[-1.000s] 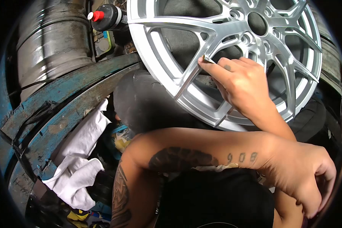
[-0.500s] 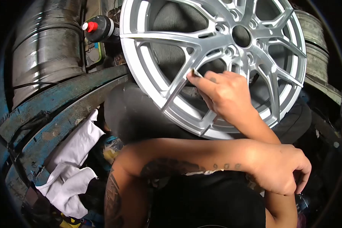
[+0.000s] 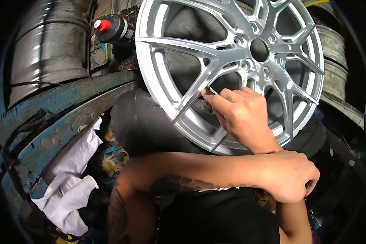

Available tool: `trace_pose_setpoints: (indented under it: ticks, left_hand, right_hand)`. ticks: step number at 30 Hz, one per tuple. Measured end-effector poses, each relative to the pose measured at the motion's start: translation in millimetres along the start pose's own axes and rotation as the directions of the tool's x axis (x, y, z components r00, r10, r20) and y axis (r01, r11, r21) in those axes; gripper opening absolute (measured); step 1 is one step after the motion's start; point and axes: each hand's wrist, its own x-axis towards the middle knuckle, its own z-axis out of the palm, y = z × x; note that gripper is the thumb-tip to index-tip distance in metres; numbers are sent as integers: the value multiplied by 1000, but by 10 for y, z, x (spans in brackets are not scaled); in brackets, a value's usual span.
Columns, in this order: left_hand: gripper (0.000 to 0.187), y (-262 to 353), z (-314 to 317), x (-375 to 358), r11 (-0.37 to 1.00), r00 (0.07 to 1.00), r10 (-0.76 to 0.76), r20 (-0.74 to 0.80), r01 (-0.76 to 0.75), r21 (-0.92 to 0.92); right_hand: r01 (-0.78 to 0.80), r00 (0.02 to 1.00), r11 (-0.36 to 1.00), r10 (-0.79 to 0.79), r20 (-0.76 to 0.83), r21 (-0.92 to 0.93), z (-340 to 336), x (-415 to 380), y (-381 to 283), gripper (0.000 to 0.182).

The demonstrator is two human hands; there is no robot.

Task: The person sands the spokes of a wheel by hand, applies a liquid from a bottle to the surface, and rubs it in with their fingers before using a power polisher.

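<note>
A silver alloy wheel rim [image 3: 191, 48] with split spokes lies tilted in front of me, over a dark rounded support [image 3: 136, 122]. Pinched at the fingertips of my right hand [image 3: 244, 116] is a small folded piece of sandpaper [image 3: 208, 88], pressed to the edge of a lower-left spoke. Most of that piece is hidden by the fingers. My left arm crosses my body, and my left hand [image 3: 293, 175] lies over my right forearm [image 3: 293, 209] just below the wrist. Its fingers are closed round the far side of the forearm, partly out of sight.
A black bottle with a red cap [image 3: 110, 28] is left of the rim. Behind it stands a worn metal barrel-shaped wheel [image 3: 49, 53]. A chipped blue metal frame [image 3: 57, 105] runs along the left, with white cloth [image 3: 71, 195] hanging there. More stacked wheels [image 3: 331, 53] stand at right.
The camera view has shifted, so the rim sits slightly lower. My right hand stays on the same spoke. My left hand has moved up the right forearm towards the wrist, fingers more curled.
</note>
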Motion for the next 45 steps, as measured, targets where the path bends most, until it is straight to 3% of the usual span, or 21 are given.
trace_pose_setpoints:
  ticks: [2, 6, 9, 13, 17, 18, 20, 22, 26, 28, 29, 31, 32, 35, 36, 37, 39, 40, 42, 43, 45]
  left_hand:
    - [26, -11, 37, 0, 1000, 1000, 10, 6, -10, -3]
    - [26, 2, 13, -4, 1000, 1000, 5, -4, -5, 26]
    - [26, 9, 43, -7, 999, 1000, -12, 2, 12, 31]
    - [25, -72, 40, -11, 1000, 1000, 20, -14, -20, 21]
    - [22, -18, 24, -32, 998, 1000, -10, 27, 8, 70]
    - [21, 0, 16, -35, 996, 999, -20, 45, 16, 86]
    - [20, 26, 40, -44, 995, 998, -16, 66, 9, 101]
    - [18, 40, 100, -91, 996, 988, 78, 136, -84, 35]
    - [14, 82, 384, -172, 944, 899, 326, 291, -295, -149]
    - [12, 72, 443, -205, 905, 845, 420, 332, -363, -222]
    - [12, 63, 462, -208, 888, 820, 454, 349, -388, -245]
    - [11, 53, 485, -206, 876, 806, 483, 342, -436, -208]
    - [10, 44, 475, -219, 874, 813, 485, 321, -455, -168]
    - [6, -63, 532, -204, 910, 927, 313, 205, -355, 214]
    - [6, -234, 582, -172, 878, 937, 264, 229, -332, 346]
    - [6, -325, 585, -134, 928, 934, 213, 286, -285, 241]
    - [8, -380, 607, -87, 981, 922, 163, 352, -189, 40]
    - [11, -371, 572, -67, 982, 912, 185, 366, -185, -33]
    - [19, -274, 482, -41, 972, 899, 218, 379, -165, -167]
    - [23, -266, 507, -59, 960, 904, 276, 327, -242, -140]
    - [32, -220, 585, -123, 918, 891, 397, 219, -391, -72]
  right_hand:
    - [1, 997, 999, -4, -81, -37, -45, 44, -63, 36]
    - [18, 999, 989, -13, 29, -149, 9, -51, -73, 28]
    - [30, 993, 990, -45, -111, -137, -52, 60, -105, 27]
    - [-17, 995, 992, 29, 99, -125, -38, -23, -115, 23]
    - [-23, 1000, 998, 23, -14, -51, 124, -5, -84, 27]
    - [-98, 994, 995, 99, 50, -11, 104, -44, -116, 31]
    - [-90, 996, 996, 90, 4, 8, -58, 55, -93, 33]
    - [-86, 992, 996, 89, -93, 31, -55, 95, -105, 36]
    - [-67, 987, 997, 62, 146, 34, -188, -77, -33, 38]
    - [-144, 988, 981, 135, 80, 131, -306, -198, -34, 39]
    - [-187, 982, 967, 182, 45, 175, -348, -249, -21, 40]
    - [-328, 933, 826, 360, 19, 458, -337, -326, 0, 29]
    - [-390, 909, 782, 412, 66, 487, -336, -357, 17, 28]
    - [-475, 848, 602, 507, 153, 642, -209, -499, 94, 34]
    - [-515, 812, 498, 545, 210, 698, -222, -487, 51, 33]
    - [-544, 776, 387, 570, 270, 745, -245, -458, 16, 32]
    - [-593, 764, 359, 533, 364, 720, -237, -454, 34, 28]
    - [-545, 784, 305, 514, 347, 781, -147, -474, 52, 27]
    - [-379, 878, 453, 451, 159, 807, -40, -469, 86, 22]
    - [-291, 906, 512, 419, 61, 808, 27, -475, 110, 21]
    - [-392, 858, 370, 478, 189, 842, 67, -504, 156, 27]
